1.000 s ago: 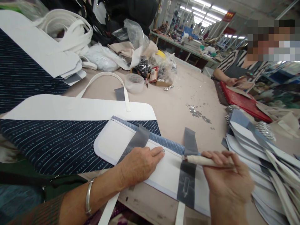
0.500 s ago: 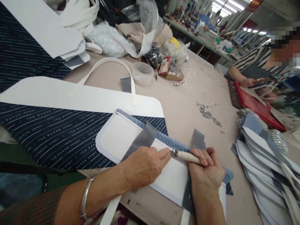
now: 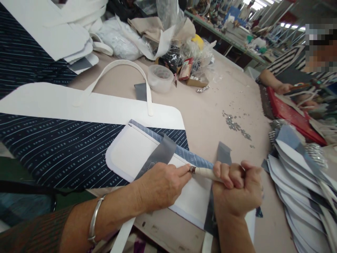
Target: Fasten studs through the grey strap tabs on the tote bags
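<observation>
My right hand (image 3: 237, 186) is closed round the pale handle of a hand tool (image 3: 205, 173). The tool lies slanted over a white bag panel, its metal collar pointing left and its working tip hidden at my left fingertips. My left hand (image 3: 162, 184) rests on the white panel (image 3: 131, 151), fingers stretched towards the metal collar. A blue striped lining edge (image 3: 189, 154) runs along the panel's far side. Grey strips cross the panel, one (image 3: 160, 151) just beyond my left hand and another partly under my right wrist. A white strap (image 3: 123, 235) hangs below the near edge.
Behind lies a navy striped bag piece (image 3: 65, 151) with a white top and handle (image 3: 126, 62). A tape roll (image 3: 160, 79), plastic bags and a red box (image 3: 186, 68) sit farther back. Small metal pieces (image 3: 234, 124) are scattered rightward. White panels (image 3: 295, 189) are stacked at right; a co-worker (image 3: 279, 73) sits beyond.
My right hand has turned and shifted slightly right and up, its grip on the handle wrapped more tightly. My left hand stays nearly in place.
</observation>
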A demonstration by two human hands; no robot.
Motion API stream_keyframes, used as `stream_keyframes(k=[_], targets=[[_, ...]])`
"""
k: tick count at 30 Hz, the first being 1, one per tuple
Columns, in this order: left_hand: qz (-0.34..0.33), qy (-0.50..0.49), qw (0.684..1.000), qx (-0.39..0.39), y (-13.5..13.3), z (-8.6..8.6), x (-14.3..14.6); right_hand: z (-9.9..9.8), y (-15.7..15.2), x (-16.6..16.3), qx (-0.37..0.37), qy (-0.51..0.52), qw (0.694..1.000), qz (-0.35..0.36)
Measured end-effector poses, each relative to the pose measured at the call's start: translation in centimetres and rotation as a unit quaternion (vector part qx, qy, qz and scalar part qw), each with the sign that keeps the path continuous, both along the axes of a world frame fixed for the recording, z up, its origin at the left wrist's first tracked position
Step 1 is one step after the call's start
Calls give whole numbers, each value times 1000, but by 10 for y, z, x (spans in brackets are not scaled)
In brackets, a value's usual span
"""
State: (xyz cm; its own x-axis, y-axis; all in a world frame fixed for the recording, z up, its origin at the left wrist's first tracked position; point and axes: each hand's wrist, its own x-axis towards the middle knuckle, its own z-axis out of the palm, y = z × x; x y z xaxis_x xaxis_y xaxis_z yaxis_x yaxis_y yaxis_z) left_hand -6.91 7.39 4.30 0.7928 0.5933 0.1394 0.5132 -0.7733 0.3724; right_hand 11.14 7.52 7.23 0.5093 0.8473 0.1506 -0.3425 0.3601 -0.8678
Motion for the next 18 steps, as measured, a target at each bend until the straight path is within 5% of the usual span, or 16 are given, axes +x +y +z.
stream_keyframes(k=[4, 18], targets=[[8, -6, 1000, 15, -2, -1, 0, 6, 1, 4, -4, -8, 998, 55], [12, -2, 1000, 15, -1, 2, 0, 10, -4, -13, 13, -104, 993, 49]])
